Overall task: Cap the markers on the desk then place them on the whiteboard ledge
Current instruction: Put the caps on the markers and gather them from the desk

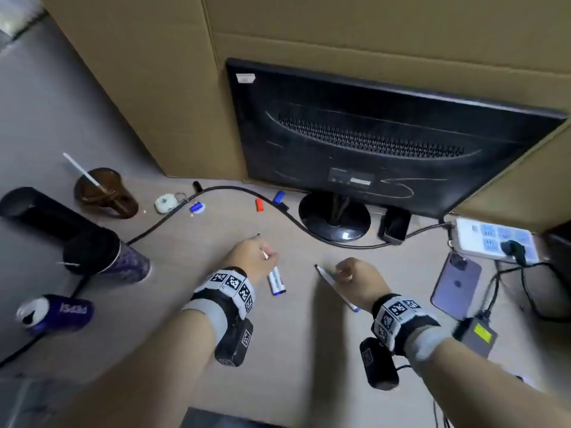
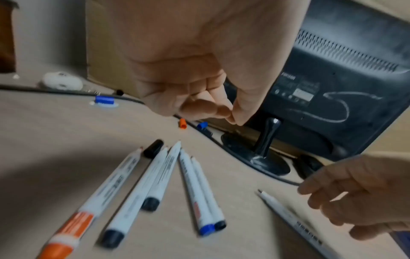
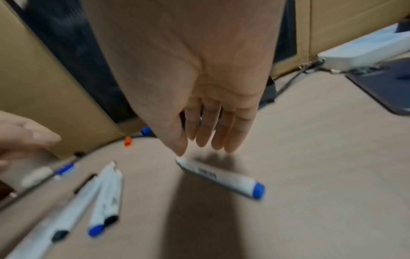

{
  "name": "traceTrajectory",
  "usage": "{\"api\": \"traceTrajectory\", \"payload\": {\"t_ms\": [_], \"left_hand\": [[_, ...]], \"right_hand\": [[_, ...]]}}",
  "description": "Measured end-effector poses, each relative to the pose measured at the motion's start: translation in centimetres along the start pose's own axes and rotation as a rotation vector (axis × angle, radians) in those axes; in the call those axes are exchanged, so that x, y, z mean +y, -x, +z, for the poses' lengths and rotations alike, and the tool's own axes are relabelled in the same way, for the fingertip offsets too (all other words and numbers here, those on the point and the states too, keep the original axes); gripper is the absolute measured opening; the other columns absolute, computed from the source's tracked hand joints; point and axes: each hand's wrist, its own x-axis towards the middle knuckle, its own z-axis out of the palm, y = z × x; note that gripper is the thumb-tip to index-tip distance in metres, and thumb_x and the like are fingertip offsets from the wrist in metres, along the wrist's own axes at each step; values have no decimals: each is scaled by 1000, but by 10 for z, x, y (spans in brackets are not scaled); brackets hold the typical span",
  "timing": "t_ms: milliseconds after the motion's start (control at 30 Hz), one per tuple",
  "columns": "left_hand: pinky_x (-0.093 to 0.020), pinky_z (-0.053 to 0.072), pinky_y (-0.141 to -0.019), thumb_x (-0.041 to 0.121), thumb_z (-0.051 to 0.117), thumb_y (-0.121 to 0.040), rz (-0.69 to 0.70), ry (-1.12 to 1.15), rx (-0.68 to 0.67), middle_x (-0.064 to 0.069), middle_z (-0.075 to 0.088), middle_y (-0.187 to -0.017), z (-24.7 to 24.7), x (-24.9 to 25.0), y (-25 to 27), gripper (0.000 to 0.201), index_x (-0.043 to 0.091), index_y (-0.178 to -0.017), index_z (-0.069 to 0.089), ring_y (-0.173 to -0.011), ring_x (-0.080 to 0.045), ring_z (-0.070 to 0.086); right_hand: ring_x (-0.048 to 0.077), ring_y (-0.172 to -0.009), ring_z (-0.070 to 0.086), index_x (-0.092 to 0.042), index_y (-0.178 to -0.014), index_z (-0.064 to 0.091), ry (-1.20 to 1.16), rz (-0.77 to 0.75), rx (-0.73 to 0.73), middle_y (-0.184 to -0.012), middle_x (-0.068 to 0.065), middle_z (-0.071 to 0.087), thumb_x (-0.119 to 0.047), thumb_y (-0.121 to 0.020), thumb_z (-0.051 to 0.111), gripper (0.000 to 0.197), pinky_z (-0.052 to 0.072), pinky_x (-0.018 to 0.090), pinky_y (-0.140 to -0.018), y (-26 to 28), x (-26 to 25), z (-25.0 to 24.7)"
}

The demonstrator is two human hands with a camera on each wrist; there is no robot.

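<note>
I see a matte tan desk (image 1: pixel 191 242) with slim white plastic markers lying uncapped on it; in the head view my left hand (image 1: pixel 250 254) covers most of them, leaving only a pair with blue and black end plugs (image 1: pixel 276 281) at its 5 o'clock; the left wrist view shows what that hides: a fan of cylinders, an orange-banded marker (image 2: pixel 93 206) at 7 o'clock, two black-ended markers (image 2: pixel 144 189) beside it, the blue and black pair (image 2: pixel 199 191) at 6 o'clock. My left fingers (image 2: pixel 206 105) are curled in with thumb against fingertips; I cannot tell if they pinch anything. My right hand (image 3: pixel 199 87) hangs just above a lone blue-ended marker (image 3: pixel 221 177), its fingers (image 3: pixel 221 131) straight, loosely together, holding nothing; only the right wrist view shows the gap between fingertips and barrel. Small ribbed caps lie loose toward 12 o'clock by the glossy black monitor base (image 1: pixel 335 216): an orange cap (image 1: pixel 259 204), a blue cap (image 1: pixel 278 197), a second blue cap (image 1: pixel 196 207) farther left by the smooth black cable (image 1: pixel 173 217); brown corrugated cardboard (image 1: pixel 154 88) stands behind.
</note>
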Motion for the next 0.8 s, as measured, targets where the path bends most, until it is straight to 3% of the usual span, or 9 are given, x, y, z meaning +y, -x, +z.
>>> {"api": "traceTrajectory", "payload": {"t_ms": [67, 133, 167, 267, 367, 533, 600, 733, 800], "left_hand": [[-24, 50, -66, 34, 67, -93, -20, 15, -2, 1, 72, -101, 5, -7, -7, 11, 23, -93, 68, -75, -19, 66], [-19, 41, -55, 31, 67, -94, -28, -4, -22, 2, 68, -92, 9, -16, -11, 9, 28, -86, 63, -63, -12, 58], [-18, 38, -53, 31, 66, -93, -29, -4, -26, 3, 67, -89, 10, -18, -13, 10, 28, -84, 62, -61, -9, 56], [-23, 47, -61, 32, 65, -93, -25, -26, -35, 5, 66, -90, 7, -17, -20, 8, 29, -86, 63, -65, -13, 61], [-28, 54, -72, 36, 64, -93, -30, -24, -39, 7, 67, -93, -1, -12, -33, 9, 28, -95, 66, -81, -19, 69], [-28, 54, -72, 38, 60, -93, -31, -44, -42, 12, 65, -90, -19, -2, -62, 16, 26, -102, 66, -81, -15, 68], [-29, 57, -77, 37, 60, -92, -19, -43, -57, 12, 66, -92, -24, 1, -72, 16, 26, -102, 66, -82, -15, 69], [-30, 58, -76, 37, 60, -93, -25, -49, -33, 13, 67, -92, -39, -4, -87, 12, 27, -99, 65, -82, -16, 69], [-29, 57, -75, 37, 60, -92, -43, -44, -9, 14, 66, -90, -47, -13, -93, 11, 27, -96, 65, -79, -14, 68]], "right_hand": [[30, -77, 63, -24, -70, 53, 72, 34, 7, -77, -1, 63, -37, -89, 69, 28, 50, 31, -68, -7, 8, 12], [32, -88, 67, -25, -77, 61, 88, 84, -53, -87, 3, 69, -26, -81, 67, 7, 48, 30, -72, -7, 8, 19], [31, -91, 68, -26, -85, 68, 80, 91, -71, -92, 4, 71, -25, -78, 66, 7, 49, 30, -75, -9, 10, 23], [31, -98, 68, -29, -102, 70, 77, 119, -58, -100, 4, 70, -24, -76, 63, 28, 53, 32, -84, -16, 9, 26], [30, -100, 67, -28, -96, 64, 46, 151, -83, -102, 5, 70, -13, -77, 67, 25, 54, 33, -84, -20, 3, 23], [10, -73, 67, -23, -86, 67, -209, 117, -101, -79, -9, 71, -14, -70, 79, 21, 54, 26, -70, -23, -17, 9], [9, -66, 64, -23, -83, 69, -350, 69, -122, -73, -9, 70, -15, -69, 76, 18, 57, 33, -75, -25, -30, 4], [19, -72, 75, -6, -109, 73, -814, 127, -298, -94, 10, 77, 8, -95, 59, 25, 62, 30, -69, -33, -59, -7], [21, -80, 78, -2, -118, 70, -940, 142, -342, -102, 14, 79, 8, -100, 54, 27, 64, 30, -74, -36, -72, -10]]}}
